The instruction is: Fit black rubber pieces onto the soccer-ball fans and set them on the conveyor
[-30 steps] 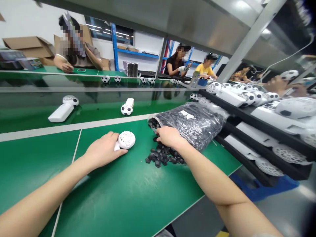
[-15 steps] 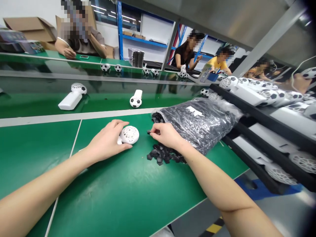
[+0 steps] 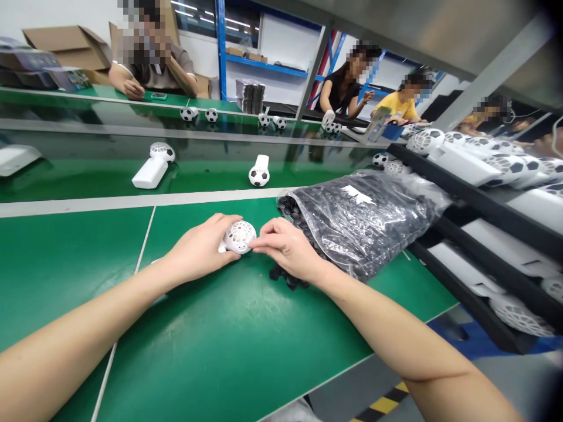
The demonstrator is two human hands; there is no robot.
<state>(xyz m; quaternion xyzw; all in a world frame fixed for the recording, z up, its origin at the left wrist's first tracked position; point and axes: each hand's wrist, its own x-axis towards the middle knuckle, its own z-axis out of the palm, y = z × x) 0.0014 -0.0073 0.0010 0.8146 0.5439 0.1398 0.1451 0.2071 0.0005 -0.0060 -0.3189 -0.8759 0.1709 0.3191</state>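
My left hand (image 3: 200, 246) is closed around a white handheld fan (image 3: 241, 236) with a round, slotted, football-patterned head. The fan's grille faces up, and its handle is mostly hidden under my palm and wrist. My right hand (image 3: 285, 246) is in a pinch, fingertips against the right edge of the fan head. The small black pentagon piece seen in this pinch earlier is now hidden by the fingers. Loose black pentagon pieces (image 3: 290, 278) lie under and beside my right hand, by the mouth of a clear plastic bag (image 3: 365, 217) full of them.
A white fan with a football head (image 3: 152, 167) and another such fan (image 3: 259, 173) lie on the belt (image 3: 211, 176) beyond the table's pale edge strip. Black trays (image 3: 479, 281) stacked with white fans stand at the right. Several co-workers sit across the line.
My right hand has moved left from the loose pile, carrying a black pentagon piece to the fan head. My left hand keeps its hold on the fan. The view has shifted slightly.
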